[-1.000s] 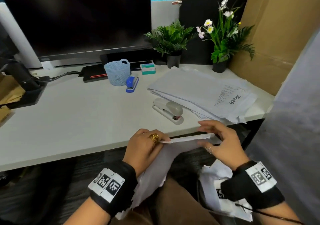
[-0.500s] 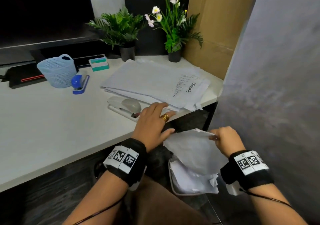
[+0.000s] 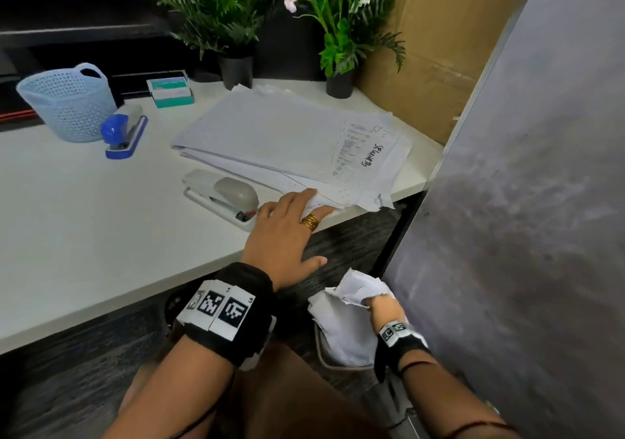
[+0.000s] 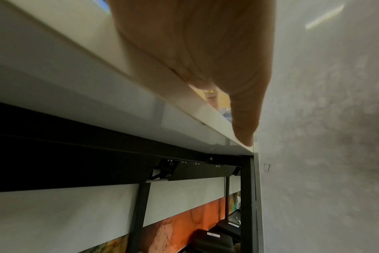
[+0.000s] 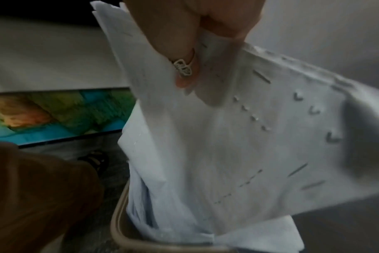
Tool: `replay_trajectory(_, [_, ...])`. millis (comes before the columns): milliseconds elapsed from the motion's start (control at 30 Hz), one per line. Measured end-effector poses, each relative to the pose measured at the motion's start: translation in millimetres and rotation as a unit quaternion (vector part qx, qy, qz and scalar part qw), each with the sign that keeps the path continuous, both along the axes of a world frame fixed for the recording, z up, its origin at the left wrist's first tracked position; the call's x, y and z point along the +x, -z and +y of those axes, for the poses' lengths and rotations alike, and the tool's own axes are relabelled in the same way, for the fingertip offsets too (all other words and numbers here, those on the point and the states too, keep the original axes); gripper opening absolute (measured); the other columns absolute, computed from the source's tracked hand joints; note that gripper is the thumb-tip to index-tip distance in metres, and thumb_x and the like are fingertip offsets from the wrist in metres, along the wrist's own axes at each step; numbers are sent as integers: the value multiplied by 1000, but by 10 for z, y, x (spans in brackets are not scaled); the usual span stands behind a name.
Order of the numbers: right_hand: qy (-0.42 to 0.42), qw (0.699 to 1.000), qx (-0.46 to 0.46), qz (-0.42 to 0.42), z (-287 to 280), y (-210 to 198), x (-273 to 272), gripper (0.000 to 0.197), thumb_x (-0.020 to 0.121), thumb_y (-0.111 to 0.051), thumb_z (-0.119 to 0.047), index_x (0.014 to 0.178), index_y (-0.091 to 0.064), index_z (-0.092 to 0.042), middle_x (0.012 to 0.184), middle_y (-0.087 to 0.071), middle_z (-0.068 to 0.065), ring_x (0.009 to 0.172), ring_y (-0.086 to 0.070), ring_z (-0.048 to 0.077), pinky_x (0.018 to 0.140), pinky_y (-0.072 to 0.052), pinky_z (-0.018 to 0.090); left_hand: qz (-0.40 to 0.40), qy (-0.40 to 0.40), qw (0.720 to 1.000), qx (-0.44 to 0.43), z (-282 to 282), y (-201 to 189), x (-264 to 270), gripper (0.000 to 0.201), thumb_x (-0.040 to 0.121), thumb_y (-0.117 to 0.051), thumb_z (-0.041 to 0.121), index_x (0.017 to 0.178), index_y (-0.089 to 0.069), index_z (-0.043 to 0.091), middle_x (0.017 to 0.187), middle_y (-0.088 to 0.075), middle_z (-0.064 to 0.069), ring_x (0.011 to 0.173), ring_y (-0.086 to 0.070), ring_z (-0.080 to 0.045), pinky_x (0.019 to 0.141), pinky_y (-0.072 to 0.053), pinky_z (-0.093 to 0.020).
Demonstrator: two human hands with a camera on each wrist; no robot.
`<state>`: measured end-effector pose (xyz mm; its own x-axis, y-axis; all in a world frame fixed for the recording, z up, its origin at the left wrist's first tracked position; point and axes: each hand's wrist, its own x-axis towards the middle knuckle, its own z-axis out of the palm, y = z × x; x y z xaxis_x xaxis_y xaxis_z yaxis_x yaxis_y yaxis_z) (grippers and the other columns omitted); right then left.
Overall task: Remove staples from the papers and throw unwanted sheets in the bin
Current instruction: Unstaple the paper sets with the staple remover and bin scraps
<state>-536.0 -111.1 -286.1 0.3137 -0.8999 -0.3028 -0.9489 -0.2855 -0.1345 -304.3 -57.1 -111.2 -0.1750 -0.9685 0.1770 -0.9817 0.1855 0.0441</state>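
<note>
- My right hand [image 3: 380, 303] is lowered beside the worktop [image 3: 101, 235], fingers pinched on a creased white sheet of paper [image 5: 238, 137] that hangs into the beige-rimmed bin [image 5: 119, 227] on the floor.
- The right wrist view shows this sheet marked with several rows of staple holes and a few short grey bars; blur prevents me from telling whether the bars are staples or slits.
- My left hand [image 3: 287, 232] lies flat, fingers extended, at the front edge of the worktop, fingertips touching the near corner of the loose white stack of papers [image 3: 287, 137]. It grasps nothing.
- A pale grey desk stapler [image 3: 223, 198] sits just left of that hand, against the stack.
- Progress, as I judge it: the bin already holds crumpled white sheets, so some discarding is done. The sheet in hand is partly in but not yet released. The stack on the worktop is thick, so most of the work looks outstanding.
- A small blue stapler-like tool [image 3: 123, 132] lies beside a pale blue perforated plastic basket [image 3: 67, 103] at the back left. I cannot confirm it is the staple remover.
- Not determinable: whether the remaining stack carries staples; the bin's depth and fill, as only its rim shows; the left fingertips, hidden in the wrist view by the palm and worktop edge.
</note>
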Motion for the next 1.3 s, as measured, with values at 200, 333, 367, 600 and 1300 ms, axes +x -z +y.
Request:
replay_trajectory(200, [36,999,-9,-12,-112,47,90,48,98,-30,-26,145,-33,-16,148,-34,-3,138,-31,14,114,-13,25,-7,10,1000,24,-8,-31,42,83,77,-52,66,146,-17,38,155,-9,-3,139,-14,-24,108,-17,-43])
replay_trajectory(333, [85,995,-21,56,-188,-112,90,37,95,-36,-7,126,-56,-11,124,-59,9,114,-57,26,93,-43,31,0,2,1000,22,2,-36,9,85,74,-54,69,145,-21,37,155,-12,-2,138,-15,-23,108,-18,-44])
replay_trajectory(367, [72,996,-21,40,-184,-94,96,35,95,-37,-11,124,-56,-10,125,-58,9,115,-56,26,96,-42,31,2,0,1000,20,-1,-35,8,85,73,-53,70,145,-21,38,154,-12,-1,138,-16,-23,107,-18,-44])
replay_trajectory(600, [-9,999,43,31,-53,516,184,51,98,-31,-46,144,-35,-25,151,-30,-3,142,-21,19,117,0,34,-3,-2,1000,19,-1,-37,12,87,71,-47,73,146,-20,37,155,-12,-2,139,-15,-24,109,-17,-44])
replay_trajectory(1300, [-41,789,-434,-432,-75,-1934,692,23,88,-53,-26,74,-61,-9,74,-55,-2,74,-47,8,72,-35,21,55,6,998,37,63,-169,16,75,78,-58,43,143,-24,33,154,-14,4,137,-17,-18,111,-10,-35])
